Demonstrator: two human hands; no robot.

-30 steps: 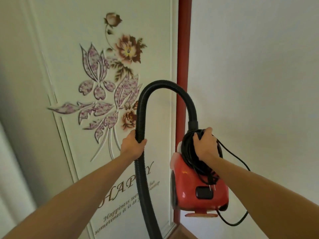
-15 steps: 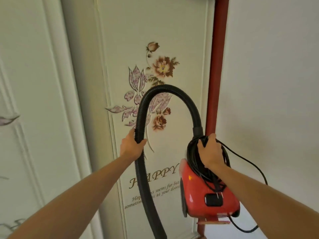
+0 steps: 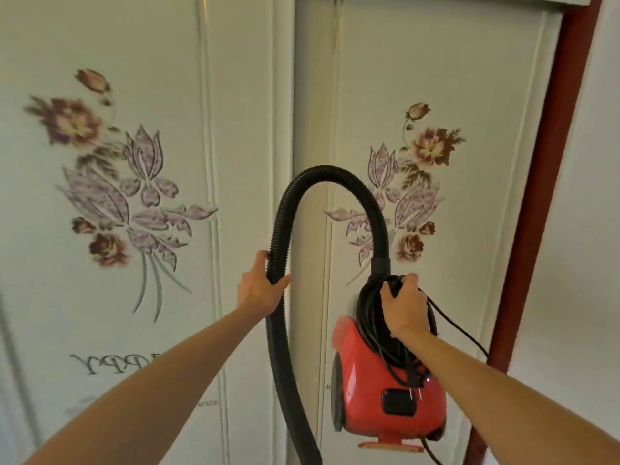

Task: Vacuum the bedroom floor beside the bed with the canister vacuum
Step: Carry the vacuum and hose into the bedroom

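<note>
A small red canister vacuum [image 3: 379, 387] hangs in the air in front of me, lifted off the ground. My right hand [image 3: 404, 305] grips its top handle, where the black power cord [image 3: 375, 317] is coiled in a bundle; one loop of cord trails off to the right. A black ribbed hose [image 3: 339, 176] arches up from the vacuum's top and comes down on the left. My left hand [image 3: 258, 286] is closed around that hose below the arch. The hose's lower end runs out of the bottom of the frame.
White wardrobe doors [image 3: 235, 129] with flower decals [image 3: 412, 182] and lettering fill the view ahead. A dark red frame post [image 3: 543, 209] stands at the right, with a plain white wall [image 3: 590, 263] beyond it. No floor or bed shows.
The view has swung to the left: the red post and right-hand flower door slid right and a second flower door came in at the left. Both hands keep the same hold.
</note>
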